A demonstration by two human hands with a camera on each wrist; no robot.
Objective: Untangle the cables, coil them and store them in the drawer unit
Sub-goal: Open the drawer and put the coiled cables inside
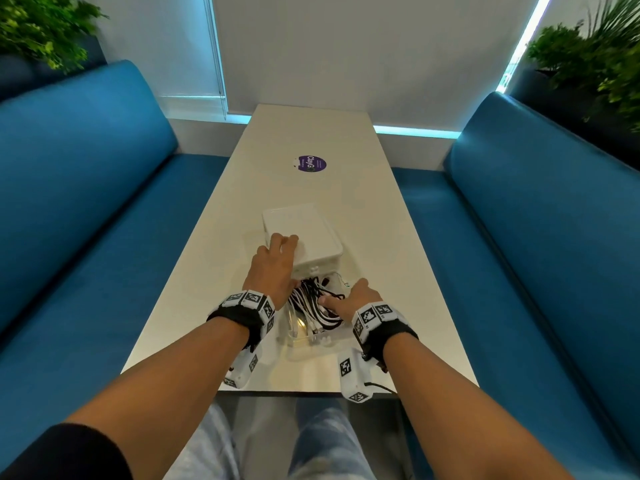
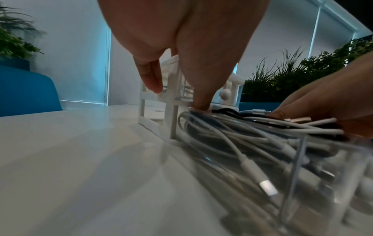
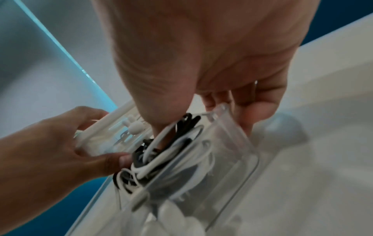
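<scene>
Black and white cables [image 1: 313, 301] lie in the clear plastic drawer [image 1: 301, 342] sticking out the near side of the white drawer unit [image 1: 311, 223]; the right hand [image 1: 349, 299] pinches the drawer's wall, the left hand [image 1: 272, 268] holds the unit.

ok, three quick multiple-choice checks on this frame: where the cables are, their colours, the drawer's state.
1. Where do the cables lie?
A) on the blue sofa
B) in the clear drawer
C) on the floor

2. What colours are the cables?
A) black and white
B) red and yellow
C) all green

3. What state is the drawer in?
A) pushed fully shut
B) pulled out in front of the drawer unit
C) turned upside down

1 B: they sit bundled inside the clear walls, with the right hand thumb on them.
2 A: every view shows only black and white strands.
3 B: it juts toward the person from the unit that the left hand grips.
</scene>
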